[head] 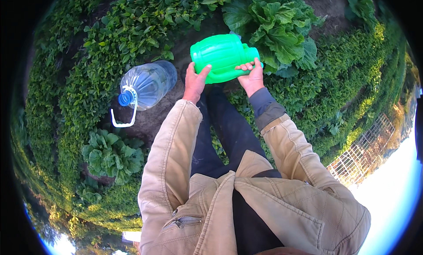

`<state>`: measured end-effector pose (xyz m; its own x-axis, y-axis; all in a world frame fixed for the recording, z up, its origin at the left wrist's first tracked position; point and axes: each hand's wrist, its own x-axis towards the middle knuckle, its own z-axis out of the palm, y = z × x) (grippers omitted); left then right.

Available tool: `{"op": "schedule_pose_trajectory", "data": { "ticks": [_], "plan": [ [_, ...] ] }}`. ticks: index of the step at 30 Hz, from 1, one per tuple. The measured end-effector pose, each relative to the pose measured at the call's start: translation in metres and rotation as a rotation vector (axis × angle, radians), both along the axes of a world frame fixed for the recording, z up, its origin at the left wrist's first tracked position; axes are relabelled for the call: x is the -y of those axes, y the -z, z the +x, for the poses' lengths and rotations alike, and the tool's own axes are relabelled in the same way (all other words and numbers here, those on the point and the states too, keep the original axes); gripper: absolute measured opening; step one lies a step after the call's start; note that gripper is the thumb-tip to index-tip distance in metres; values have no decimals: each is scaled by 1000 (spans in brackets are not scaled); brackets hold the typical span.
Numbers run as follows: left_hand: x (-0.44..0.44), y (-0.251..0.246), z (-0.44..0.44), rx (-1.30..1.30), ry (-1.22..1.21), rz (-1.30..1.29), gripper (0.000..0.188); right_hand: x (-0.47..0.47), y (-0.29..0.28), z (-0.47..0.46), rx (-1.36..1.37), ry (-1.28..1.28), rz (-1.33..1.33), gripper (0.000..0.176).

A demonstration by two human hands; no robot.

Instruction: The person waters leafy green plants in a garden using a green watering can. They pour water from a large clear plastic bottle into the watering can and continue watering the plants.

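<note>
A bright green, ribbed plastic jug (218,55) is held on its side in front of me, its threaded neck to the right. My left hand (196,79) grips its base end, thumb along the near side. Around the handle beside the neck, my right hand (251,74) has its fingers closed. To the left, a large clear plastic water bottle (148,84) is on bare soil. It has a blue neck and a white carrying handle (127,124); no cap shows on it. How full the bottle is I cannot tell.
Low leafy shrubs (132,27) grow in rows on both sides. A big leafy cabbage-like plant (281,33) stands just beyond the jug, another (112,154) below the bottle. A lattice fence (362,149) is at the far right. My dark-trousered legs (228,126) are beneath the jug.
</note>
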<state>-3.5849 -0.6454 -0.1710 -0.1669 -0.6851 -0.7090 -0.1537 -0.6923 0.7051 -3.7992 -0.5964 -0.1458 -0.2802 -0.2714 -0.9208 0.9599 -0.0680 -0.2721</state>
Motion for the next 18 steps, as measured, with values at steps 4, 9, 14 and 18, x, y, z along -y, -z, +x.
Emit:
{"op": "schedule_pose_trajectory", "data": {
  "ticks": [4, 9, 14, 18],
  "plan": [
    [-28, -19, -16, 17, 137, 16, 84, -21, -16, -30, -17, -15, 75, 35],
    [-59, -92, -29, -178, 63, 121, 88, -36, -61, -58, -18, -101, 85, 29],
    [-80, -170, -45, -281, 141, 155, 91, -54, -112, -90, 2, -196, 44, 31],
    [-84, -196, -71, -292, 105, 106, 91, -57, -127, -117, 39, -167, -37, 32]
  ]
}}
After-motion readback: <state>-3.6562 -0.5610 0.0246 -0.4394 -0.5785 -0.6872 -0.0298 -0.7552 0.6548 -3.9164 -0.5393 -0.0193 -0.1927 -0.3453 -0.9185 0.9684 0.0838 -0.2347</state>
